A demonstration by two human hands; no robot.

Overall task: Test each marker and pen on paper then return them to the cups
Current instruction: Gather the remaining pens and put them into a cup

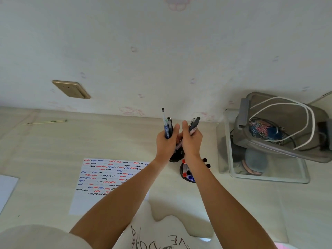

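The setting was a home, most likely a child's room or study corner. The wall (161, 51) carried pale wallpaper printed with faint pink cartoon figures and held a gold-coloured socket plate (71, 89). A light wood-grain desk (53, 141) stood against that wall. On its right side, a clear storage box (265, 169) held household items, with a grey bin (280, 126) of cables tilted on top.

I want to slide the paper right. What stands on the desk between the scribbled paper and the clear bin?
In the head view, two dark cups: the pen cup under the hands, and the marker cup nearer the person.
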